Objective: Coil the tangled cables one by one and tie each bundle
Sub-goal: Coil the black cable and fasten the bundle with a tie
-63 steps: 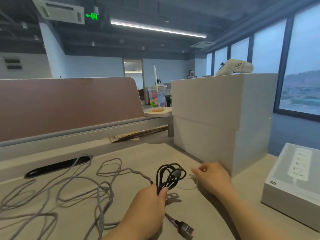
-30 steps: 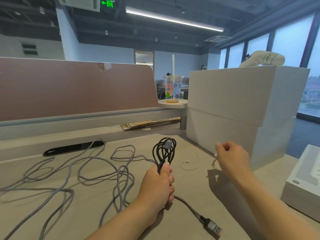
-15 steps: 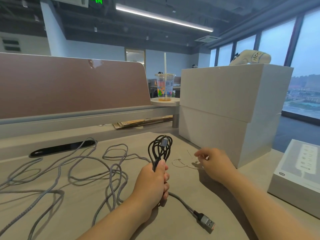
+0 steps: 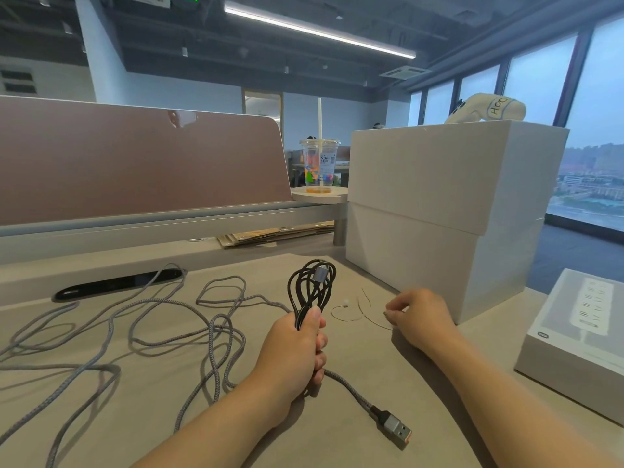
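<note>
My left hand [image 4: 297,349] grips a coiled dark braided cable [image 4: 312,285] upright above the desk. Its loops stand above my fist, and the free end trails right to a grey USB plug [image 4: 393,428] lying on the desk. A little to the right, my right hand [image 4: 418,315] rests on the desk, fingertips pinched on the end of a thin wire tie [image 4: 351,310]. The rest of the tie lies curled on the desk between my hands. A long grey braided cable [image 4: 141,319] sprawls tangled over the left half of the desk.
Two stacked white boxes [image 4: 439,214] stand at the right, close behind my right hand. A white power-strip box [image 4: 580,332] lies at the far right edge. A plastic cup [image 4: 319,167] sits on a small shelf by the brown partition [image 4: 135,157]. A black cable slot [image 4: 114,285] is at back left.
My right hand came down from mid-air to the desk and closed its fingertips on the wire tie. My left hand has kept the coil upright, almost still.
</note>
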`<action>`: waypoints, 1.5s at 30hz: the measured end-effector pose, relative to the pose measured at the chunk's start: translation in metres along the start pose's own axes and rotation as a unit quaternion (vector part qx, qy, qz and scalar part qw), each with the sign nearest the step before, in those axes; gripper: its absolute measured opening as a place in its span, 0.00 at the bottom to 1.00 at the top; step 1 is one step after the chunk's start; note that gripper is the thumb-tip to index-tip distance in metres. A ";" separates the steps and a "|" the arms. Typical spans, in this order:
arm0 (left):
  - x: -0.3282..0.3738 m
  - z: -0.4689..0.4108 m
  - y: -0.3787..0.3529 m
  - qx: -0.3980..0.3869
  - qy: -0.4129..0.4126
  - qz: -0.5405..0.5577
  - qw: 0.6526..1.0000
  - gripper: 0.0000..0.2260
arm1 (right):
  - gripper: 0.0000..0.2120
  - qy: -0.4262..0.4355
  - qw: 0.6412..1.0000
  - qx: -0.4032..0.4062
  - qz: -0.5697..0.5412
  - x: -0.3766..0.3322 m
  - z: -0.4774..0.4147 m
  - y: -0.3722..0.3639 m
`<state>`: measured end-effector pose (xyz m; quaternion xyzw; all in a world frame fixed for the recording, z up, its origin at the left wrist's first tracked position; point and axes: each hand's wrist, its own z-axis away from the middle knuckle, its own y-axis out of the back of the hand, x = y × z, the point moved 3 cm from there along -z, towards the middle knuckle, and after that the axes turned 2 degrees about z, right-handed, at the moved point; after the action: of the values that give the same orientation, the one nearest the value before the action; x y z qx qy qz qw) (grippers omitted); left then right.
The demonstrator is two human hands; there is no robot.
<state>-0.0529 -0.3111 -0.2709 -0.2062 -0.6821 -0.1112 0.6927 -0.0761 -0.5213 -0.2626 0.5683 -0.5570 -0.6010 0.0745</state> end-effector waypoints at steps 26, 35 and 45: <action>0.003 0.006 -0.004 -0.073 -0.032 0.002 0.997 0.10 | 0.02 0.015 0.967 -0.034 -0.254 -0.049 0.034 0.010; 0.004 0.009 -0.004 -0.108 -0.065 -0.016 0.992 0.09 | 0.17 0.174 0.961 -0.088 -0.195 -0.077 0.056 0.010; 0.006 0.008 0.002 -0.136 -0.025 0.051 0.989 0.11 | 0.02 0.121 0.979 -0.039 -0.156 -0.059 0.044 0.008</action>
<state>-0.0592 -0.3054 -0.2655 -0.3359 -0.6662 -0.1621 0.6458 -0.0946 -0.4560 -0.2329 0.7138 -0.4238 -0.5533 0.0690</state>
